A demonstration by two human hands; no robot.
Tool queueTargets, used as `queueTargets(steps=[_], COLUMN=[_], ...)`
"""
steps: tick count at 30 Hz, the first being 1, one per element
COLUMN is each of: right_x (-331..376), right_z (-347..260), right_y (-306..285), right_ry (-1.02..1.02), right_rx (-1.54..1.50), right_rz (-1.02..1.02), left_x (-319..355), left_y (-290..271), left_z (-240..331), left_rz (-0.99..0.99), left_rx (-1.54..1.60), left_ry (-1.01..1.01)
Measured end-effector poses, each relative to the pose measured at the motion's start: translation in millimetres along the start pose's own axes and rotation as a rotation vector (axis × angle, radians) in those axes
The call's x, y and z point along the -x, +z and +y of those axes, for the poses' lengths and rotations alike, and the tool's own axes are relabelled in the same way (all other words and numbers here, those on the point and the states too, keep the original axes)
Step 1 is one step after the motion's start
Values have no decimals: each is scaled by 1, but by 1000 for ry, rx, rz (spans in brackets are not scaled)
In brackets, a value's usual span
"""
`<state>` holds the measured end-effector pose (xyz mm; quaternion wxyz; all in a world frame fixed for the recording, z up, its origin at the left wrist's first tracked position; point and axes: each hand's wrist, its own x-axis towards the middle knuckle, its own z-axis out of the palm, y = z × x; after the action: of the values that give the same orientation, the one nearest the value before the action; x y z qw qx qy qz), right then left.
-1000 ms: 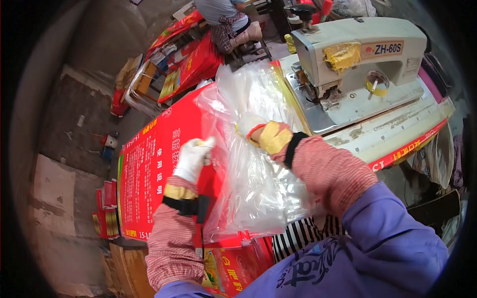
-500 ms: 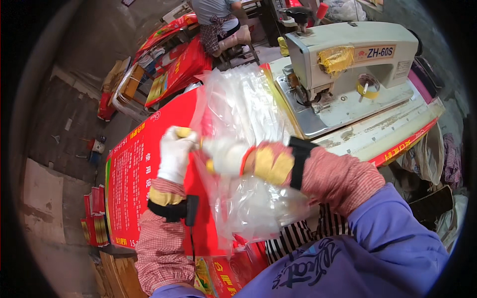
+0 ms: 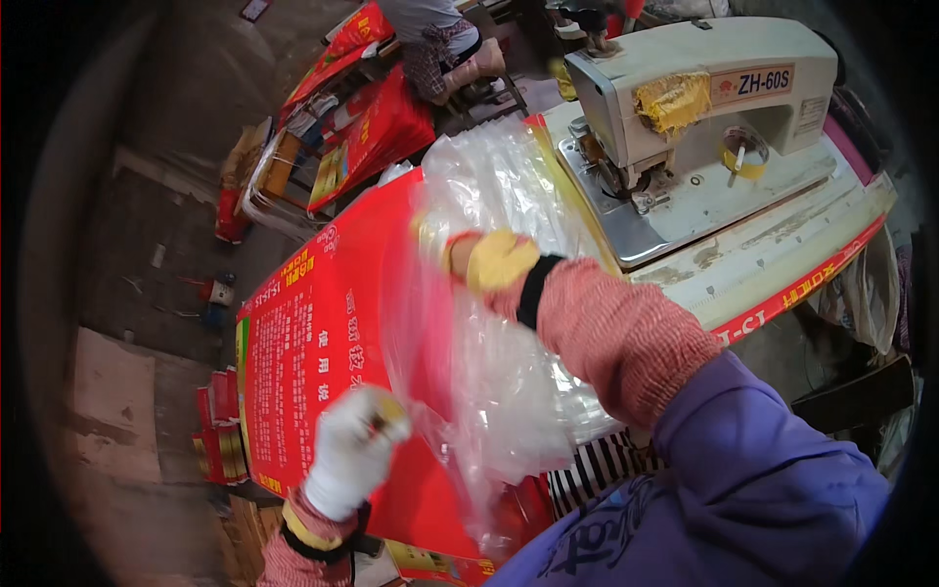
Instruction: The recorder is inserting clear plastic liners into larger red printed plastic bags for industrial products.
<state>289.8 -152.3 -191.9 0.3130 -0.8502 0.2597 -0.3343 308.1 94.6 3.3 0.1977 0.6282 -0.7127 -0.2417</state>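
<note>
Clear plastic film (image 3: 518, 391) lies over the red sack (image 3: 293, 328), its long axis running near to far. The blurred right hand (image 3: 465, 256) is nearer, at its left edge; the left hand (image 3: 352, 452) curls just outside. Whether either grips film, I cannot tell.
</note>
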Motion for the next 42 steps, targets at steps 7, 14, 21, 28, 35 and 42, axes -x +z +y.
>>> queueTargets(steps=[7, 14, 21, 28, 35, 42], right_x=[-16, 36, 51, 45, 115, 224], right_z=[-47, -120, -103, -93, -100, -172], right_y=[18, -46, -27, -2, 110, 55], right_ry=[432, 308, 175, -166, -1640, -2852], right_rx=[-846, -485, -489, -213, -2058, -2716], right_rz=[258, -145, -441, -411, -275, -1053], left_x=[-26, -176, -197, -263, -298, -286], left_y=[-38, -27, -22, -14, -28, -95], left_z=[-10, -22, -50, -87, -79, 70], left_rz=[-117, 323, -56, 438, 314, 332], left_rx=[79, -1055, -1288, -1664, -1550, -1719], left_ry=[-138, 340, 50, 473, 64, 210])
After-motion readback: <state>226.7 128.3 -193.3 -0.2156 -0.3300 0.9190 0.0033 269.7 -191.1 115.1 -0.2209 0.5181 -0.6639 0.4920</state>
